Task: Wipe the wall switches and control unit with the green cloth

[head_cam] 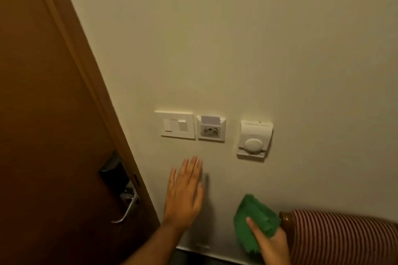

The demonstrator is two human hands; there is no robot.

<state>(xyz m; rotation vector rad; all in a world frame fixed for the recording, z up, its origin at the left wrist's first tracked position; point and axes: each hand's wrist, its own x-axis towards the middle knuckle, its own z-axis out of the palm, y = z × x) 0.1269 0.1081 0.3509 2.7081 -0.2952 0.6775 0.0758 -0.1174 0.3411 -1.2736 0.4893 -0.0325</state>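
A white switch plate (pixel 177 125) is mounted on the cream wall, with a key-card holder (pixel 211 128) holding a card right beside it. Further right hangs the white control unit (pixel 254 139) with a round dial. My left hand (pixel 184 193) is flat and open, raised close to the wall below the switch plate; whether it touches the wall I cannot tell. My right hand (pixel 270 241) grips the bunched green cloth (pixel 253 219) low on the right, well below the control unit and apart from it.
A brown wooden door (pixel 49 114) with a dark lock and metal lever handle (pixel 126 206) fills the left side. A red-and-white striped cushioned piece with a wooden end (pixel 342 234) sits at the lower right against the wall. A skirting edge (pixel 215 254) runs along the bottom.
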